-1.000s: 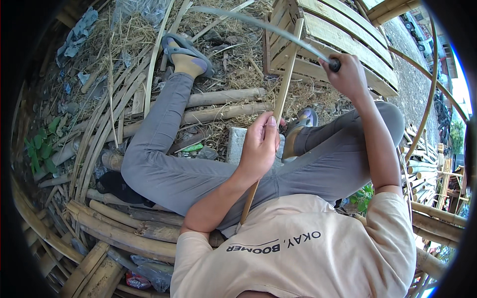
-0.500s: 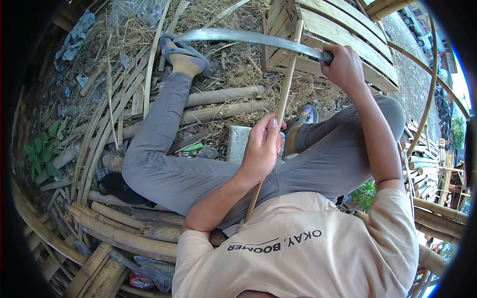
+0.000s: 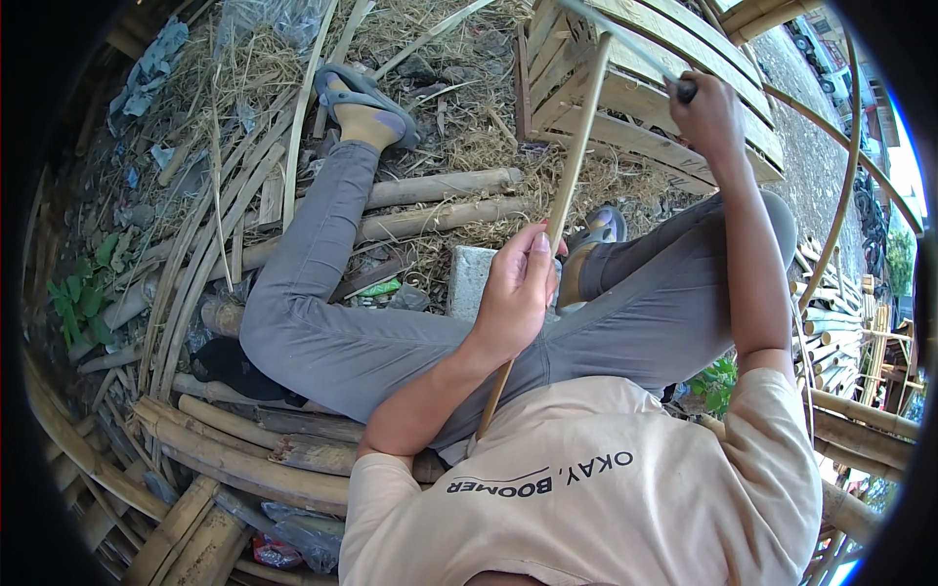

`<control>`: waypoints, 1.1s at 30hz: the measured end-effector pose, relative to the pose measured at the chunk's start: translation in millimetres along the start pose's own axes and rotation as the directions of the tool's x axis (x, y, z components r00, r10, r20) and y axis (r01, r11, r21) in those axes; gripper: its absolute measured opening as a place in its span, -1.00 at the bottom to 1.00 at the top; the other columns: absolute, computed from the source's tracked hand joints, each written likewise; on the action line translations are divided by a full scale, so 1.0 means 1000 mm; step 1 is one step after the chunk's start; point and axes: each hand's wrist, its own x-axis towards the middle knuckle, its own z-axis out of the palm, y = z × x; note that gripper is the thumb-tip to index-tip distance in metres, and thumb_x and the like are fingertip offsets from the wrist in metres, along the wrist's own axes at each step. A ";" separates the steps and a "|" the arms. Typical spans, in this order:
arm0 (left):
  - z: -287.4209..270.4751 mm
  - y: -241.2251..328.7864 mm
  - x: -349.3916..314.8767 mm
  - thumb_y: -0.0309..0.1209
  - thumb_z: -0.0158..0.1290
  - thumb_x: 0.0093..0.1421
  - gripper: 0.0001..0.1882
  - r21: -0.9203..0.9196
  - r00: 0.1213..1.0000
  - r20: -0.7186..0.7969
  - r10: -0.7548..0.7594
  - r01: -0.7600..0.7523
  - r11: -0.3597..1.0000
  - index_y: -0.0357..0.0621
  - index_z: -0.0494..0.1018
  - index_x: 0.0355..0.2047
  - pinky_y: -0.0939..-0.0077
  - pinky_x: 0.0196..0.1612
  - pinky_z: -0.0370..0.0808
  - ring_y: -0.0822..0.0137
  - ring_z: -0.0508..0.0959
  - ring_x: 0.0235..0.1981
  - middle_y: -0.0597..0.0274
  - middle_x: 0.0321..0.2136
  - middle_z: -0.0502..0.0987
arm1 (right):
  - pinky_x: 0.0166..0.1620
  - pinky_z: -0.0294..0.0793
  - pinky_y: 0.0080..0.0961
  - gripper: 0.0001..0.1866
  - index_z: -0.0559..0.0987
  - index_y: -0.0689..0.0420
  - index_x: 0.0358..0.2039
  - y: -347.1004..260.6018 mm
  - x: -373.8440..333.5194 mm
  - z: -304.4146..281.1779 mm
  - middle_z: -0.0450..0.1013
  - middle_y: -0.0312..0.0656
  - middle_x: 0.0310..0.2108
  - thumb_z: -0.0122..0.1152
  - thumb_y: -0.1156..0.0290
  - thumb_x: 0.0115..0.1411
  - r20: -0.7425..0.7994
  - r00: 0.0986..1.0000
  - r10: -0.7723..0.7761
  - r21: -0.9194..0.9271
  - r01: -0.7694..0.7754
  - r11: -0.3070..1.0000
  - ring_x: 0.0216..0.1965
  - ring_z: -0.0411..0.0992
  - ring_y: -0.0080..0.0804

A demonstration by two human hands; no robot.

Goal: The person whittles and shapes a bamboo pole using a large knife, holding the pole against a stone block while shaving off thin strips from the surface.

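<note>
My left hand [image 3: 518, 291] is closed around a long, thin bamboo strip [image 3: 578, 146]. The strip slants up and away from my waist, and its lower end lies by my shirt. My right hand [image 3: 708, 115] grips the dark handle of a machete [image 3: 633, 47], at the upper right. Its long grey blade points up and to the left, past the strip's far tip, and runs out of the picture at the top. I cannot tell whether blade and strip touch.
A wooden slatted crate [image 3: 645, 107] stands beyond the strip. Bamboo poles [image 3: 445, 188] and shavings cover the ground ahead; long split strips [image 3: 200, 239] lie to the left. A grey concrete block [image 3: 471, 278] sits between my legs. More bamboo [image 3: 835, 327] is stacked at the right.
My right hand has moved up and slightly right, and the machete blade has swung from lying across the strip to pointing up-left. The strip's far end has shifted a little right.
</note>
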 end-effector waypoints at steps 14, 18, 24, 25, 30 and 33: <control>-0.029 0.009 0.015 -0.24 -0.27 0.48 -0.73 -0.395 0.961 0.244 -0.130 0.221 0.892 -0.13 0.35 -0.21 0.78 -0.76 0.00 0.69 0.05 -0.76 0.49 -0.71 0.15 | -0.40 0.44 -0.28 -0.73 0.65 0.21 -0.43 -0.052 -0.048 -0.009 0.43 -0.10 -0.71 0.35 0.23 0.06 0.314 0.928 -0.198 0.246 0.122 0.961 -0.59 0.47 -0.16; -0.029 0.002 0.018 -0.27 -0.25 0.47 -0.76 -0.480 0.947 0.277 -0.164 0.284 0.830 -0.12 0.35 -0.19 0.78 -0.75 -0.01 0.68 0.04 -0.75 0.49 -0.71 0.14 | -0.32 0.49 -0.17 -0.81 0.66 0.16 -0.44 -0.074 -0.063 -0.010 0.48 -0.04 -0.64 0.32 0.34 -0.07 0.353 0.855 -0.379 0.192 0.330 0.924 -0.49 0.51 -0.01; -0.016 -0.001 0.013 -0.25 -0.27 0.47 -0.77 -0.405 0.955 0.236 -0.177 0.263 0.876 -0.06 0.35 -0.19 0.78 -0.74 -0.02 0.67 0.03 -0.75 0.50 -0.73 0.11 | -0.31 0.52 -0.17 -0.81 0.68 0.11 -0.43 -0.077 -0.072 -0.007 0.49 0.00 -0.64 0.31 0.35 -0.11 0.309 0.857 -0.412 0.154 0.382 0.911 -0.52 0.50 0.05; -0.015 -0.001 0.013 -0.24 -0.27 0.48 -0.76 -0.386 0.960 0.220 -0.176 0.251 0.888 -0.04 0.35 -0.19 0.78 -0.74 -0.02 0.67 0.03 -0.75 0.51 -0.73 0.10 | -0.31 0.52 -0.17 -0.81 0.68 0.11 -0.43 -0.076 -0.072 -0.005 0.49 0.00 -0.64 0.31 0.35 -0.11 0.310 0.857 -0.411 0.154 0.382 0.911 -0.52 0.50 0.05; -0.015 -0.004 0.012 -0.20 -0.29 0.48 -0.74 -0.373 0.966 0.186 -0.179 0.238 0.897 -0.03 0.35 -0.20 0.76 -0.74 -0.03 0.67 0.02 -0.76 0.51 -0.73 0.10 | -0.30 0.52 -0.16 -0.84 0.69 0.09 -0.43 -0.068 -0.062 0.001 0.50 -0.02 -0.64 0.30 0.31 -0.01 0.273 0.903 -0.332 0.077 0.324 0.943 -0.52 0.51 0.04; -0.014 -0.005 0.010 -0.19 -0.29 0.49 -0.72 -0.364 0.965 0.192 -0.177 0.237 0.901 -0.03 0.35 -0.21 0.75 -0.74 -0.03 0.67 0.01 -0.76 0.51 -0.73 0.10 | -0.29 0.52 -0.15 -0.81 0.69 0.12 -0.42 -0.045 -0.041 0.007 0.52 -0.01 -0.61 0.30 0.28 0.02 0.160 0.958 -0.239 0.073 0.230 0.970 -0.49 0.53 0.02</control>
